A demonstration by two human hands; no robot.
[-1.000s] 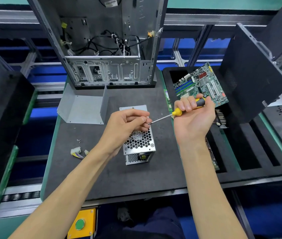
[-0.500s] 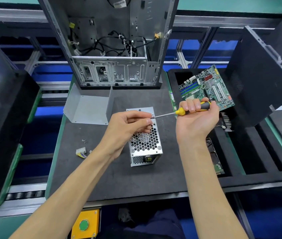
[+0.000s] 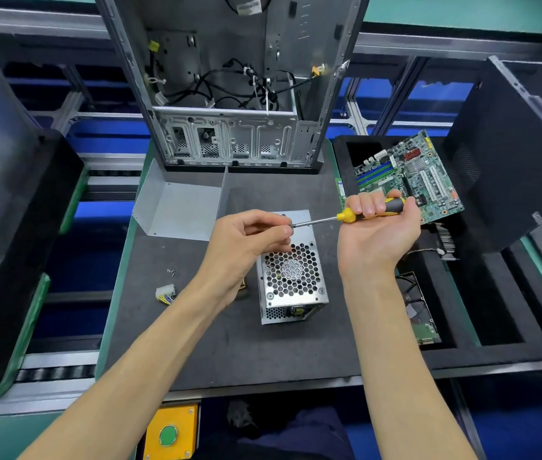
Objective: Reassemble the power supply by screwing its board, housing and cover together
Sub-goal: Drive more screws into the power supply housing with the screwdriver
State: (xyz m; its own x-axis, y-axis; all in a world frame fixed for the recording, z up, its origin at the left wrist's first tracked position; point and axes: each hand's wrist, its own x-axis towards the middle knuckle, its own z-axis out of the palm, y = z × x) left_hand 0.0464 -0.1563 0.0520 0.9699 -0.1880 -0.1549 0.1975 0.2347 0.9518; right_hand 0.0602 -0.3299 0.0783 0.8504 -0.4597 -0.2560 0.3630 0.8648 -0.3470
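Power supply (image 3: 291,277) sits mid-bench just below both hands, long axis twelve-to-six; right hand (image 3: 377,234) grips the screwdriver (image 3: 346,216), pointing nine o'clock into the nearer left hand's (image 3: 246,247) pinching fingertips.

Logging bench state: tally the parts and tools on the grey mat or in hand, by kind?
Power supply: 1
Bent metal cover: 1
Screwdriver: 1
Connector plug: 1
Loose screws: cluster, too small to count
Total: 4 plus screws
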